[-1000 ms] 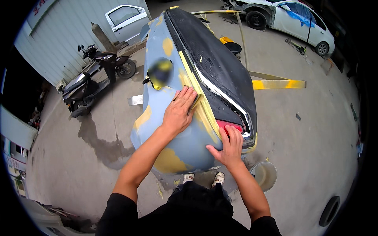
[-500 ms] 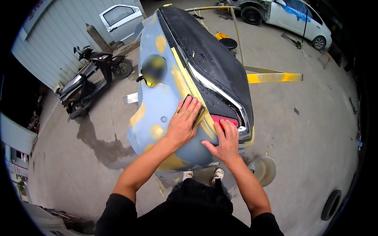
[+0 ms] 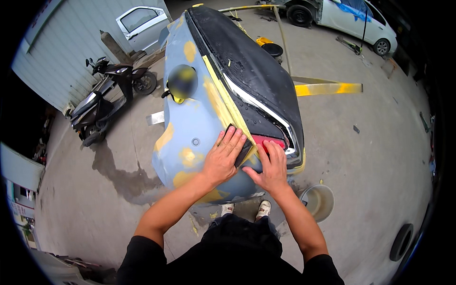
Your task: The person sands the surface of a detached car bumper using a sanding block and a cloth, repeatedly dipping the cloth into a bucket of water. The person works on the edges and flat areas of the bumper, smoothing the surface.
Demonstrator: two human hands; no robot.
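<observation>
A blue-grey car body panel [image 3: 168,154] with tan filler patches lies in front of me, edged with yellow tape [image 3: 213,80] beside a black section [image 3: 251,71] with a chrome strip and red lamp [image 3: 260,139]. My left hand [image 3: 221,154] presses a dark, flat sanding pad [image 3: 244,154] onto the panel against the tape, fingers laid over it and holding it. My right hand [image 3: 270,168] rests with fingers apart and bent at the tape and lamp edge, holding nothing visible. A blurred round opening [image 3: 182,81] is farther up the panel.
A yellow-marked stand [image 3: 327,89] supports the piece. A bucket [image 3: 317,203] stands right of my feet. A scooter [image 3: 109,99] is at left, a loose white door [image 3: 140,26] against the wall behind it. A white car [image 3: 356,23] is back right, a tire [image 3: 401,242] lower right.
My left hand and the pad have slid down along the taped edge, closer to me and to my right hand. The surroundings have shifted slightly up and left in view.
</observation>
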